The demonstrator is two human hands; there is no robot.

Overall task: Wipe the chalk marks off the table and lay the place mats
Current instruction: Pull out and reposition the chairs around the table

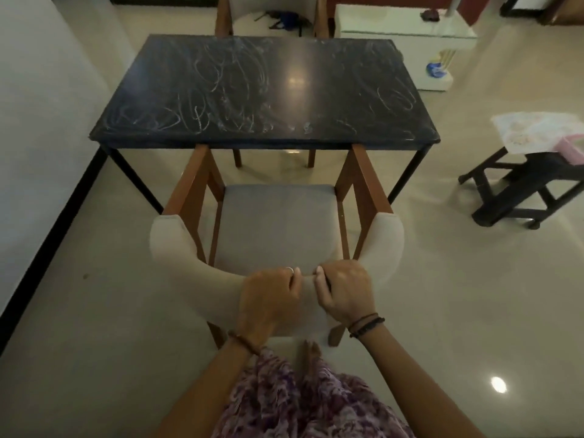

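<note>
Head view: both hands clamp the curved, padded backrest of a wood-framed chair [275,229] — left hand [268,300] and right hand [343,292] side by side, fingers curled over. Beyond the grip, the dark glossy table [363,99] carries looping white chalk marks [221,99].

No legible text, only unreadable chalk scribbles [221,99] on table [316,143].

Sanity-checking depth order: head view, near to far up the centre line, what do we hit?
Patterned skirt → both hands, left hand and right hand, gripping the chair backrest → grey seat → chalk-marked table → far chair.
</note>
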